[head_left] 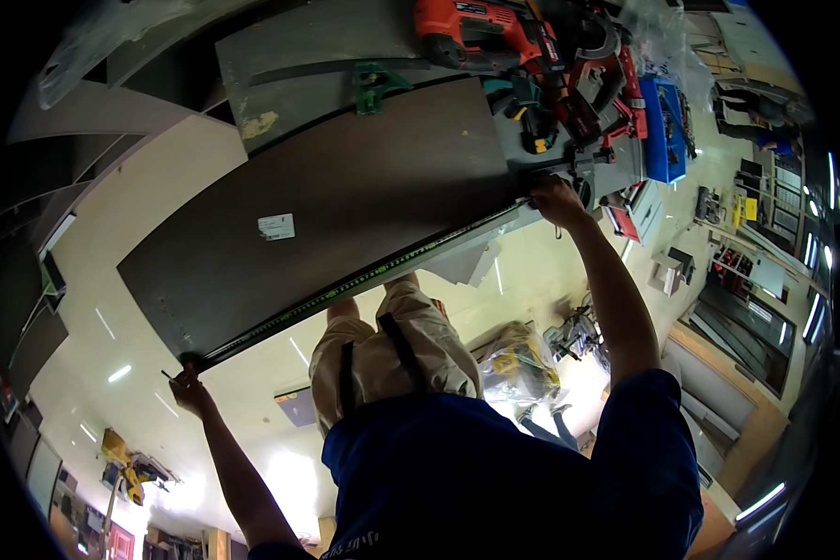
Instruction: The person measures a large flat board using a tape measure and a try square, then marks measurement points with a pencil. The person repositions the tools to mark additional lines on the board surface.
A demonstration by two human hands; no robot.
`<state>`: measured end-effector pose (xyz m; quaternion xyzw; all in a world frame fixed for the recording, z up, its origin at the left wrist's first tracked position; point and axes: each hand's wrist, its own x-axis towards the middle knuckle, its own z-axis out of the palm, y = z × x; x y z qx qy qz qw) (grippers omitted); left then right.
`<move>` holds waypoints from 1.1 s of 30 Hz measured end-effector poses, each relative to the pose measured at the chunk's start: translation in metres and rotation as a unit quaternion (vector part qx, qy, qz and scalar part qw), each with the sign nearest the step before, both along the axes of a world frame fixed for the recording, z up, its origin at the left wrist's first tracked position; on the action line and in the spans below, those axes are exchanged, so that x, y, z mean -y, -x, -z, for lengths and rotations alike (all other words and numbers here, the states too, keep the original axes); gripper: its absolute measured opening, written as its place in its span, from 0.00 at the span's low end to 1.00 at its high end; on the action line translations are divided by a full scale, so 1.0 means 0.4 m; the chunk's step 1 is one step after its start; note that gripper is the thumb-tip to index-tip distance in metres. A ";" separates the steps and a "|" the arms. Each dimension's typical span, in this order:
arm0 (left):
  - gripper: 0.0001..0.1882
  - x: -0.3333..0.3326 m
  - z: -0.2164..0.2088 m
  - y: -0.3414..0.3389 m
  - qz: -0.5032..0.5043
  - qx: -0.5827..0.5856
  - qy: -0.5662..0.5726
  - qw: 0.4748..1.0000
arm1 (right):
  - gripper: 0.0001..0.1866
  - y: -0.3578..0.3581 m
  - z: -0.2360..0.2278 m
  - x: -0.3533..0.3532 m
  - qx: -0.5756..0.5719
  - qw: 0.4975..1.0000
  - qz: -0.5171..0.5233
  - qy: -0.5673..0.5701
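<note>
A large dark brown panel (345, 177) lies across the bench in front of me, a white label (276, 227) stuck on it. Along its near edge a green tape measure (373, 275) is drawn out straight. At the panel's near left corner my left hand (192, 390) is closed on one end of the tape, and a short thin stick-like piece juts out beside the fingers. My right hand (558, 201) is closed round the tape's other end, at the right of the panel. A small loop hangs below it. Dark shade hides the fingertips.
Red power tools (485, 35) crowd the bench's far right, beside a blue bin (664, 131). A green clamp-like tool (373, 89) sits behind the panel. A plastic-wrapped yellow item (523, 366) stands on the floor. Another person (761, 112) is at the far right.
</note>
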<state>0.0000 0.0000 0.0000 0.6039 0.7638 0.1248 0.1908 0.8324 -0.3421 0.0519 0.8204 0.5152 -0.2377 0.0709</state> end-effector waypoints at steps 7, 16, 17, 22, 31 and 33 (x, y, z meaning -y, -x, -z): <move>0.16 0.027 -0.010 -0.043 0.090 -0.052 -0.086 0.991 | 0.08 -0.092 0.012 -0.028 -0.142 0.977 0.121 0.105; 0.14 0.029 0.002 -0.021 0.093 -0.054 -0.101 0.989 | 0.07 -0.033 0.050 -0.064 0.084 0.990 0.056 0.097; 0.14 0.027 0.001 -0.024 0.097 -0.055 -0.103 0.988 | 0.07 -0.021 0.046 -0.064 0.102 0.988 0.076 0.089; 0.16 0.025 0.014 -0.027 0.096 -0.047 -0.112 0.988 | 0.08 -0.030 0.040 -0.041 0.120 0.985 0.108 0.058; 0.17 0.025 0.001 -0.012 0.063 -0.059 -0.059 0.995 | 0.09 -0.002 0.036 -0.041 0.128 0.982 0.106 0.086; 0.17 0.020 0.006 -0.003 0.070 -0.071 -0.060 0.993 | 0.09 0.003 0.023 -0.054 0.117 0.980 0.115 0.116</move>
